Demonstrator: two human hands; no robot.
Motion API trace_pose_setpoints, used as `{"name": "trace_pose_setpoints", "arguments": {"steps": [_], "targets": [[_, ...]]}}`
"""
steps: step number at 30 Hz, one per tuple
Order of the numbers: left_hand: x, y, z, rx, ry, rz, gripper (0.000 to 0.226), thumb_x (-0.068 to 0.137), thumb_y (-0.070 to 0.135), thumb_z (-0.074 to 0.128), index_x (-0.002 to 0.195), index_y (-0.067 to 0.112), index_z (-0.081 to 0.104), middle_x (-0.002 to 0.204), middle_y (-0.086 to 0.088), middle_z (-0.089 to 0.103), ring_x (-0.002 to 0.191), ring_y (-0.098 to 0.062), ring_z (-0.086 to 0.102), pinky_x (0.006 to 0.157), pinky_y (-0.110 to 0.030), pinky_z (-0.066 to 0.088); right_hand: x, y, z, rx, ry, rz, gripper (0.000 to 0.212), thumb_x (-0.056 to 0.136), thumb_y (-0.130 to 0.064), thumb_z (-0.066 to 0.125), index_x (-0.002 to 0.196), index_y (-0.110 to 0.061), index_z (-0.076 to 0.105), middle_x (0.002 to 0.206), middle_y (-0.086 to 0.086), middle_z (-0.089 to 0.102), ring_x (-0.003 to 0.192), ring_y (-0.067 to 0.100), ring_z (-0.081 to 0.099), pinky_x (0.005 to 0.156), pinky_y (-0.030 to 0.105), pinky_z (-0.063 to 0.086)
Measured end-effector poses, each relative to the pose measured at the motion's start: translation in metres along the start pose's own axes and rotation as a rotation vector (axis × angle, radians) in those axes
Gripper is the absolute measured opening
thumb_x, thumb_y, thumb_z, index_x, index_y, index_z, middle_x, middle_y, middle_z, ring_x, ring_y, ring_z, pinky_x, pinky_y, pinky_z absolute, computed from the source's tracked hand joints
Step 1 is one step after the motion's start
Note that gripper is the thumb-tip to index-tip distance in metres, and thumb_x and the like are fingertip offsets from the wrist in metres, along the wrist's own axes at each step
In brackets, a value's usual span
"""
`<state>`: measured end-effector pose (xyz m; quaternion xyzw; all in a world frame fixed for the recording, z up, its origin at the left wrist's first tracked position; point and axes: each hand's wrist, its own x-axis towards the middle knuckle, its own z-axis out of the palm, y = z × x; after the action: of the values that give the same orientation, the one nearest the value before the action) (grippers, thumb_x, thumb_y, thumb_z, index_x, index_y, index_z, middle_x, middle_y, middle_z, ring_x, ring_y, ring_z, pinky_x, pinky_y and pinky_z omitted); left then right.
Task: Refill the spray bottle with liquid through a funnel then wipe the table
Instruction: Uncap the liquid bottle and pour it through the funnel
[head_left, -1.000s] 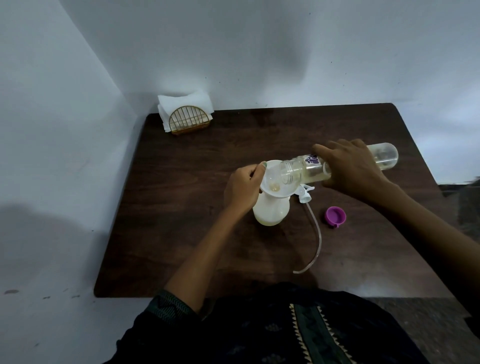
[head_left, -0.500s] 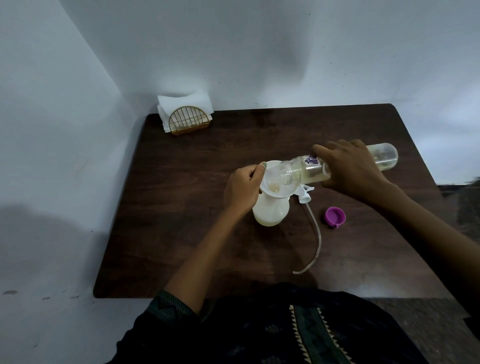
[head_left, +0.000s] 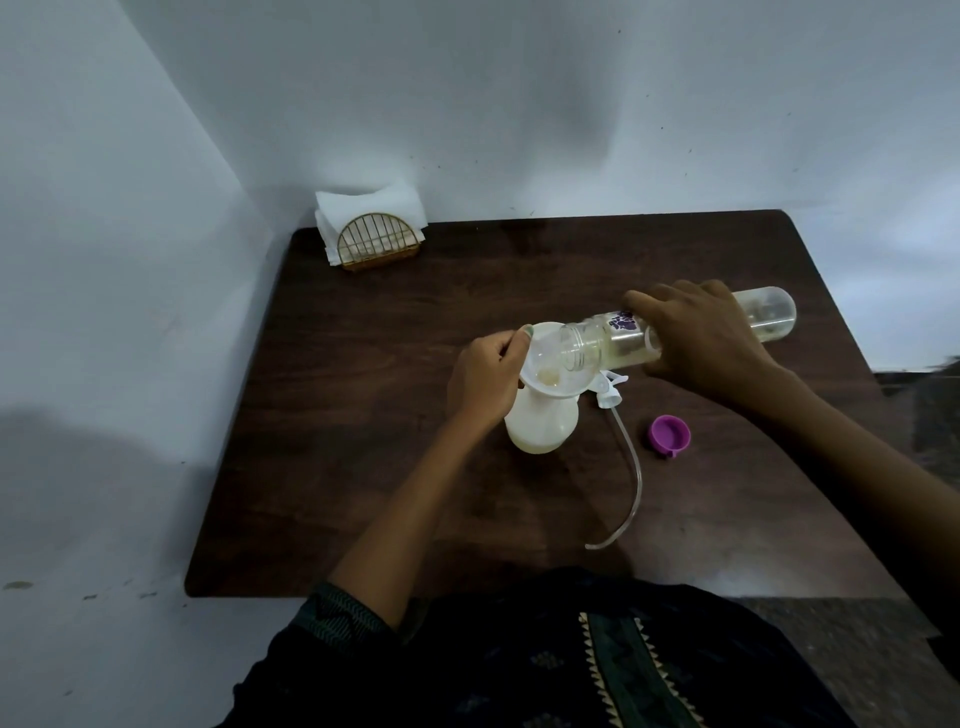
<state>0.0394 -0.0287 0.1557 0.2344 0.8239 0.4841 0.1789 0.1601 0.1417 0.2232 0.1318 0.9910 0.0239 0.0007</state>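
Pouring is under way: the right hand grips the clear cylindrical plastic refill bottle with a purple label, tipped close to horizontal, its open mouth lying over the bowl of the white translucent plastic funnel. That funnel sits in the neck of the squat translucent white spray bottle, which stands upright near the middle of the dark brown wooden counter. The left hand pinches the funnel rim between thumb and fingers, steadying it. A small pool of pale yellowish liquid shows at the funnel throat, and the spray bottle body appears pale and partly to largely filled; the exact level cannot be read. The refill bottle looks almost drained, so the filling step is judged near its end. The white trigger sprayer head with its long clear dip tube lies on the counter just beside the spray bottle, and the round purple plastic cap lies nearby to the right. Remaining work, as judged: remove the funnel, refit the sprayer head, recap the refill bottle, then wipe the counter, probably with the white paper napkins in the gold wire holder at the far left corner.
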Motion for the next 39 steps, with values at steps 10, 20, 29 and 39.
{"name": "trace_pose_setpoints", "arguments": {"steps": [10, 20, 29, 39], "targets": [[-0.0013, 0.0020, -0.0012, 0.001, -0.009, 0.016, 0.047, 0.098, 0.032, 0.047, 0.054, 0.016, 0.042, 0.047, 0.005, 0.036, 0.044, -0.008, 0.033, 0.050, -0.027, 0.025, -0.0004, 0.0005, -0.0003, -0.018, 0.016, -0.007, 0.052, 0.063, -0.033, 0.076, 0.106, -0.013, 0.056, 0.097, 0.011, 0.065, 0.089, 0.034, 0.059, 0.076, 0.041, 0.039], [0.0000, 0.0018, -0.0007, 0.005, -0.005, 0.007, 0.048, 0.098, 0.032, 0.047, 0.054, 0.016, 0.041, 0.047, 0.005, 0.035, 0.046, -0.009, 0.032, 0.049, -0.028, 0.025, 0.0007, 0.0000, -0.0016, -0.014, 0.013, -0.010, 0.051, 0.064, -0.031, 0.075, 0.108, -0.012, 0.056, 0.097, 0.012, 0.064, 0.091, 0.035, 0.059, 0.077, 0.041, 0.038], [0.0012, 0.0000, -0.0004, 0.006, -0.009, 0.013, 0.046, 0.098, 0.033, 0.046, 0.058, 0.011, 0.047, 0.049, 0.003, 0.037, 0.047, -0.010, 0.034, 0.051, -0.030, 0.026, 0.0008, -0.0003, -0.0019, -0.013, 0.016, -0.013, 0.051, 0.064, -0.031, 0.077, 0.107, -0.012, 0.057, 0.095, 0.013, 0.064, 0.089, 0.035, 0.059, 0.077, 0.042, 0.038], [0.0013, 0.0002, -0.0006, 0.008, -0.015, 0.012, 0.048, 0.098, 0.034, 0.046, 0.054, 0.016, 0.040, 0.048, 0.005, 0.034, 0.047, -0.010, 0.033, 0.051, -0.030, 0.025, 0.0011, -0.0001, -0.0020, -0.011, 0.016, -0.010, 0.053, 0.064, -0.029, 0.076, 0.110, -0.012, 0.057, 0.099, 0.013, 0.065, 0.092, 0.035, 0.059, 0.078, 0.042, 0.037]]}}
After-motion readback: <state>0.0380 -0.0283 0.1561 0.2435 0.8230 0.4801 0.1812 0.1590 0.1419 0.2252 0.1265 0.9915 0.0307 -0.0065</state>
